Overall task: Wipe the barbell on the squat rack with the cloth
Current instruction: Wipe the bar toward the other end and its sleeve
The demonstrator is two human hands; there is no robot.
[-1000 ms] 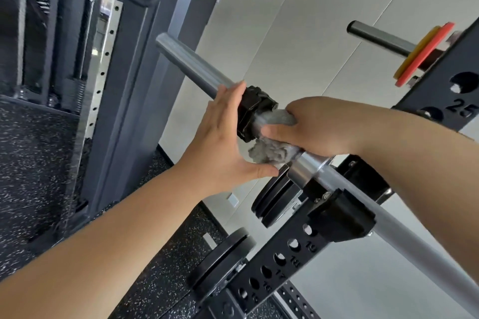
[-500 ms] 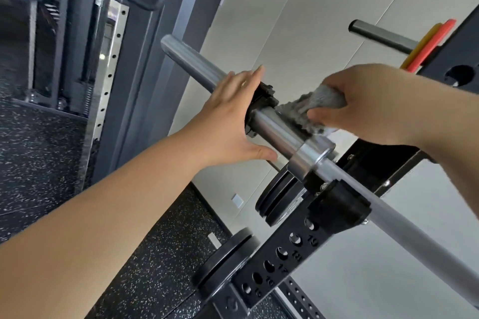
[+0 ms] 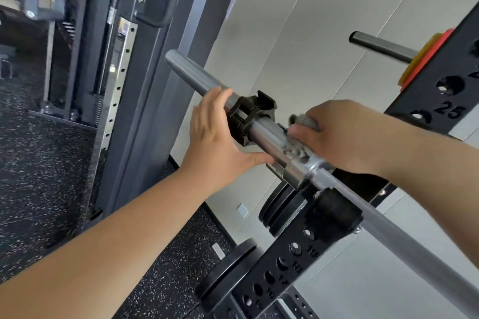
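A steel barbell (image 3: 197, 74) lies on the black squat rack (image 3: 282, 274) and runs from upper left to lower right. A black collar clamp (image 3: 246, 116) sits on its sleeve. My left hand (image 3: 215, 137) cups the sleeve beside the clamp, fingers over the top and thumb underneath. My right hand (image 3: 342, 134) grips a grey cloth (image 3: 300, 122) wrapped round the sleeve just right of the clamp, near the sleeve's shoulder. A black J-hook (image 3: 334, 212) carries the thinner shaft (image 3: 414, 248).
Black weight plates (image 3: 280, 207) hang on rack pegs below the bar, another plate (image 3: 228, 269) lower down. A red and yellow plate (image 3: 425, 59) sits on an upper peg at right. A grey cable machine (image 3: 134, 59) stands left on speckled black flooring (image 3: 39, 163).
My right hand with the cloth came back down from above the bar onto the sleeve next to the clamp. My left hand stays by the clamp.
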